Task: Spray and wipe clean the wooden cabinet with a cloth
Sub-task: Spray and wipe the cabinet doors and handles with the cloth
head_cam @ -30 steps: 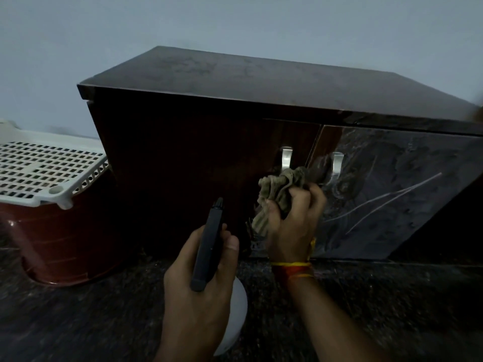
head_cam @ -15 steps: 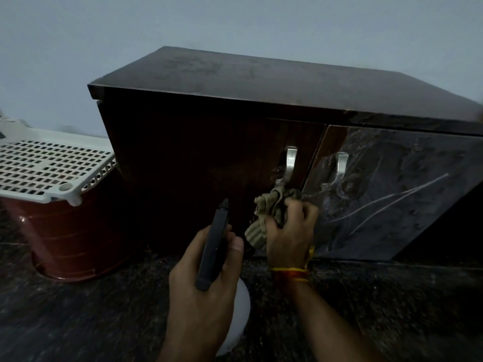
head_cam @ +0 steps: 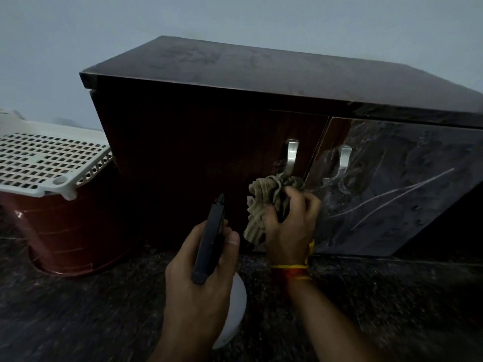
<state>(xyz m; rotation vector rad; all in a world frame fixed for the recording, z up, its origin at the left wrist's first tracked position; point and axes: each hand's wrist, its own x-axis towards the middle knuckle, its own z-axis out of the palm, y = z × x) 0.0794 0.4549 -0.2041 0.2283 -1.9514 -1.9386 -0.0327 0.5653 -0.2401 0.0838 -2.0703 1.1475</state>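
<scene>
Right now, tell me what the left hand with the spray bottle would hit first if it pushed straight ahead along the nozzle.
Probably the dark wooden cabinet's left door. The left hand aims the black-headed spray bottle up and forward at it, with nothing visible between. Depth is unclear.

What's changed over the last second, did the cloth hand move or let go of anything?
The right hand slid the bunched cloth down the cabinet front, from over the left door handle to just below it. Nothing was let go. The left hand keeps its grip on the spray bottle, nozzle toward the cabinet. The basket stayed put; the camera shifted slightly.
</scene>
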